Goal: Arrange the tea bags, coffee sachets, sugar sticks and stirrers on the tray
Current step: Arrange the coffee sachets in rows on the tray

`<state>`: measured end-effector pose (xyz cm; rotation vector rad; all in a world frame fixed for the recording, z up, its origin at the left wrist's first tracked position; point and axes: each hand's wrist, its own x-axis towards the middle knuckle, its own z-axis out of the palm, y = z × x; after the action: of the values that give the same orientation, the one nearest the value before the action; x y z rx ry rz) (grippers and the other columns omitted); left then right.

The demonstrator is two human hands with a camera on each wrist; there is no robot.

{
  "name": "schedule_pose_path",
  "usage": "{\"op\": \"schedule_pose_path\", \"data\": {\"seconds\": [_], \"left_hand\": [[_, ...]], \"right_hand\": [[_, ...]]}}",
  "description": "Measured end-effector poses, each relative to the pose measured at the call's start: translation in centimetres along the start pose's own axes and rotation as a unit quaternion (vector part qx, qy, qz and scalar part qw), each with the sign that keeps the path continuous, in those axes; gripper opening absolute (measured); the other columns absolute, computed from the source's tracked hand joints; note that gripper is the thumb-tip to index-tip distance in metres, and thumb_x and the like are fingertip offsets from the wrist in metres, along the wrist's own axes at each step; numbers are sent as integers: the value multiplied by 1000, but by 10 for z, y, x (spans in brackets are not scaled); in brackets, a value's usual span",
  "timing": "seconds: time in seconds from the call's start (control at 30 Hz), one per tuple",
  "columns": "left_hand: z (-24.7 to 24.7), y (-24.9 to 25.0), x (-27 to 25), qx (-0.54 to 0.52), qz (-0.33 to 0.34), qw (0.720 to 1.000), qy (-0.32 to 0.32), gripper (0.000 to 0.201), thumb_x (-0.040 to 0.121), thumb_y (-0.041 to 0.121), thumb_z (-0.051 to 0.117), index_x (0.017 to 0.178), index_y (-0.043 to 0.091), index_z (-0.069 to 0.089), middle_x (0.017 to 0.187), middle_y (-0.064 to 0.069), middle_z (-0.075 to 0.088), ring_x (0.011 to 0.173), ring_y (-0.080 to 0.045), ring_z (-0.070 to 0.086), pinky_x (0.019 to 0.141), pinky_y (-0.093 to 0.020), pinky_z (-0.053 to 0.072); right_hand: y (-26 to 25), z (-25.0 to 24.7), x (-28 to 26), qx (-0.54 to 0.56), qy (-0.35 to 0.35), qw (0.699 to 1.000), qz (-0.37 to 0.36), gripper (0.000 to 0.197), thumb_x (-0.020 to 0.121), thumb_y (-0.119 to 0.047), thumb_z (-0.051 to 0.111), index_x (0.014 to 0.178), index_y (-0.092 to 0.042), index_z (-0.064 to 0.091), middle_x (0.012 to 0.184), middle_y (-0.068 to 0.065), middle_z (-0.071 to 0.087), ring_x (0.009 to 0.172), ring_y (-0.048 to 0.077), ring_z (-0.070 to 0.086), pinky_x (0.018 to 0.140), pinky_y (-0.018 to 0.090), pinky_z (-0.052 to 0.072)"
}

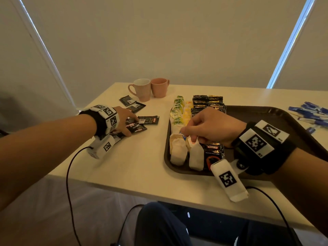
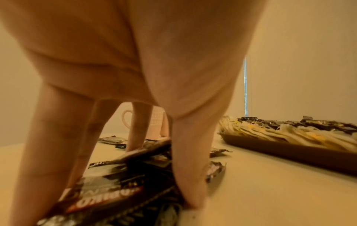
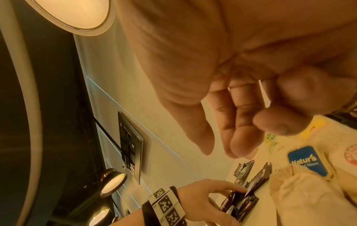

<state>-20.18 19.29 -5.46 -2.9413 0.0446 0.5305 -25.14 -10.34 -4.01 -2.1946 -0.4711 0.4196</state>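
Coffee sachets (image 1: pixel 136 124) under left hand (image 1: pixel 122 119), beside tray (image 1: pixel 266 112).

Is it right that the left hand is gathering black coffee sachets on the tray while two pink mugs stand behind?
Not quite. The head view shows the left hand gathering the coffee sachets on the bare table, left of the tray. The mugs do stand behind.

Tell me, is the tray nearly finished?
About halfway. Tea bags and black coffee sachets already sit in rows on the tray. The left hand gathers loose coffee sachets off the table; the right hand hovers over the tea bags. The blue sticks wait outside the tray.
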Motion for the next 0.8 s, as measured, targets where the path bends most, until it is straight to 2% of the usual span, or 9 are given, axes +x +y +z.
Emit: {"op": "schedule_pose_path", "data": {"seconds": [0.1, 0.23, 0.3, 0.4, 0.47, 0.53, 0.6, 0.7, 0.8], "left_hand": [[1, 8, 0, 17, 0, 1000, 21, 64, 85, 35, 73, 143, 34, 45, 135, -6, 56, 100, -18, 53, 86, -28, 44], [2, 11, 1, 21, 5, 999, 47, 53, 91, 25, 64, 141, 28, 47, 129, -7, 59, 111, -24, 56, 88, -28, 42], [0, 10, 2, 13, 5, 998, 63, 50, 91, 16, 61, 138, 26, 49, 128, -6, 60, 112, -25, 57, 85, -27, 41], [-3, 12, 4, 7, 7, 996, 85, 46, 90, 7, 59, 133, 23, 54, 122, -6, 63, 108, -25, 59, 80, -26, 41], [-6, 14, 5, 4, 12, 994, 104, 40, 92, 6, 57, 128, 22, 58, 116, -5, 65, 101, -23, 59, 80, -28, 43], [-11, 13, 6, -5, 17, 993, 120, 31, 93, 7, 55, 121, 20, 61, 112, -5, 65, 94, -21, 56, 77, -28, 40], [-17, 11, 7, -27, 14, 990, 137, 25, 93, 8, 56, 113, 19, 65, 109, -5, 67, 94, -22, 57, 78, -29, 42], [-29, 6, 7, -63, 8, 983, 173, 25, 89, 6, 60, 107, 19, 71, 104, 1, 68, 97, -24, 61, 85, -33, 48], [-44, 3, 4, -78, 10, 978, 192, 32, 89, 0, 56, 108, 22, 70, 107, 6, 61, 93, -20, 55, 79, -28, 41]], "right_hand": [[1, -1, -1, 7, -5, 1000, 3, 29, 90, -34, 71, 81, -7, 74, 65, 2, 69, 52, 10, 54, 50, 24, 42], [1, -2, -1, 24, -7, 1000, 8, 28, 89, -32, 73, 82, -5, 74, 67, 5, 69, 53, 12, 54, 48, 24, 41], [0, -3, -1, 27, -9, 1000, 10, 28, 89, -30, 73, 84, -3, 74, 67, 5, 69, 53, 12, 54, 47, 24, 41], [-1, -5, -2, 25, -10, 1000, 7, 28, 90, -29, 72, 87, -1, 73, 67, 4, 68, 52, 10, 54, 46, 22, 41], [0, -6, -3, 27, -11, 1000, 5, 28, 89, -29, 73, 86, -1, 74, 68, 5, 69, 53, 11, 55, 48, 23, 42], [0, -7, -4, 30, -13, 999, 7, 28, 89, -30, 73, 84, -2, 74, 69, 6, 69, 56, 14, 55, 49, 24, 42], [2, -8, -5, 31, -15, 999, 10, 27, 89, -30, 73, 83, -3, 73, 69, 6, 69, 59, 18, 55, 50, 25, 42], [2, -12, -7, 39, -18, 999, 18, 27, 89, -30, 72, 84, -3, 73, 69, 6, 69, 64, 23, 54, 51, 27, 41], [1, -15, -7, 40, -8, 999, 14, 27, 89, -30, 71, 83, -3, 73, 67, 5, 68, 60, 21, 53, 48, 25, 41]]}}
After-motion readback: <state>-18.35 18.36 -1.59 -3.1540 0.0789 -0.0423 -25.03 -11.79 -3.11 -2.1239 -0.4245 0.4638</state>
